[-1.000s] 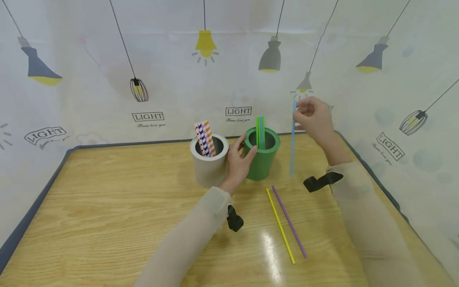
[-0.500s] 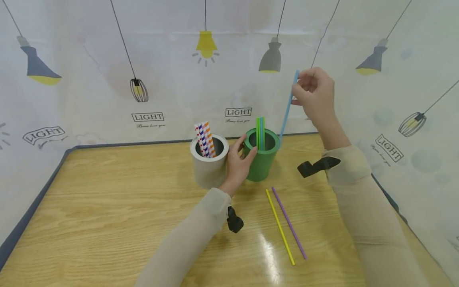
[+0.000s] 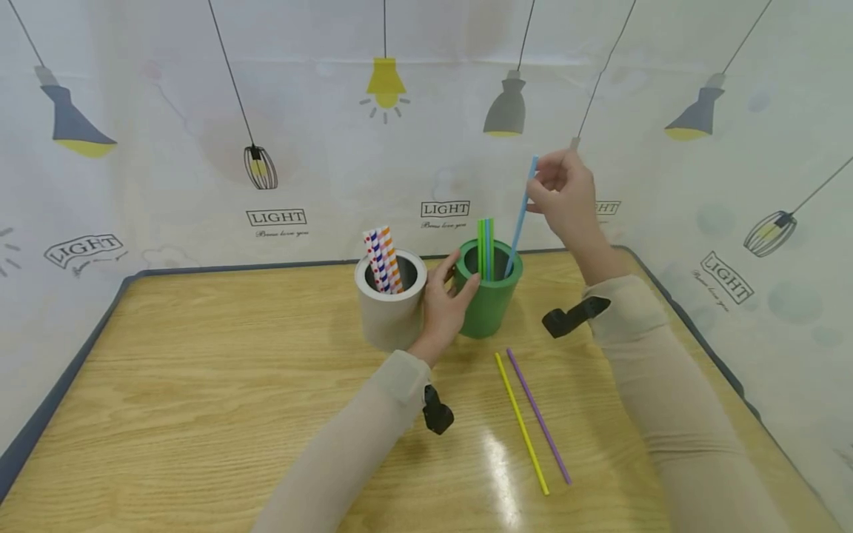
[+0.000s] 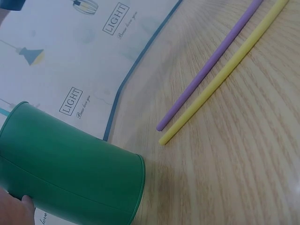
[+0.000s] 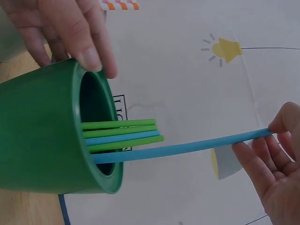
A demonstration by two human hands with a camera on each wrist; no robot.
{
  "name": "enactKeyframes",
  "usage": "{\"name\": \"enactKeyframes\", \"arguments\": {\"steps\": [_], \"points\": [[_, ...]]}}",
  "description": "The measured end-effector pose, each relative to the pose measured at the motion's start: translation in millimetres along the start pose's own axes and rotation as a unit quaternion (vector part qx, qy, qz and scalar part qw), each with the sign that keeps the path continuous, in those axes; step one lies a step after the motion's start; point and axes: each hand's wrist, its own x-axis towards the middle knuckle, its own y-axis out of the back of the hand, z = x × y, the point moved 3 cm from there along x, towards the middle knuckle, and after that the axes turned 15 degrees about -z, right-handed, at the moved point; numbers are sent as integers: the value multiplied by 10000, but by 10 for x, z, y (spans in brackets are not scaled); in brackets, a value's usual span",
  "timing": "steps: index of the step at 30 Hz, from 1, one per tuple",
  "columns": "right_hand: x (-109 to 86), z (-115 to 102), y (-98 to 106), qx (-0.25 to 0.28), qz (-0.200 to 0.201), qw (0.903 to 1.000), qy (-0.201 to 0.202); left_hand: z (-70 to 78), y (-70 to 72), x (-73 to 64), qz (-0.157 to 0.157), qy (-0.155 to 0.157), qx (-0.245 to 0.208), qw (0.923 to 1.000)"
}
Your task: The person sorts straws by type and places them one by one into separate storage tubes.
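Observation:
My right hand (image 3: 565, 194) pinches a light blue straw (image 3: 522, 220) near its top, between thumb and fingers. The straw slants down, its lower end inside the mouth of a green cup (image 3: 485, 309). In the right wrist view, several green and blue straws (image 5: 123, 133) stand in that cup beside it. My left hand (image 3: 445, 309) holds the green cup by its left side, fingers and thumb spread round the wall near the rim. A yellow straw (image 3: 522, 422) and a purple straw (image 3: 538, 414) lie side by side on the table in front of the cup.
Left of my left hand stands a white cup (image 3: 389, 326) holding several patterned straws (image 3: 383, 259). Behind the wooden table (image 3: 220, 370) rises a light backdrop (image 3: 320, 141) printed with lamps, and it also runs along both sides.
My right hand has lifted the blue straw from beside the green cup, carried it left over the rim and lowered its end into the mouth. My left hand has stayed on the cup.

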Motion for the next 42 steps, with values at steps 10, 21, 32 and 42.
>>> {"name": "enactKeyframes", "arguments": {"steps": [10, 21, 32, 42], "points": [[-76, 383, -164, -182, -629, 9952, -721, -16, 2, 2, 116, 28, 154, 9998], [-127, 662, -253, -294, -1122, 9805, -1583, -36, 0, -2, 190, 72, 237, 9995], [-126, 748, -266, -744, -1320, 9689, -1956, -47, -2, 4, 193, 86, 239, 9995], [-84, 764, -300, -1290, -1578, 9605, -1892, 105, -14, -54, 180, 93, 128, 9997]]}}
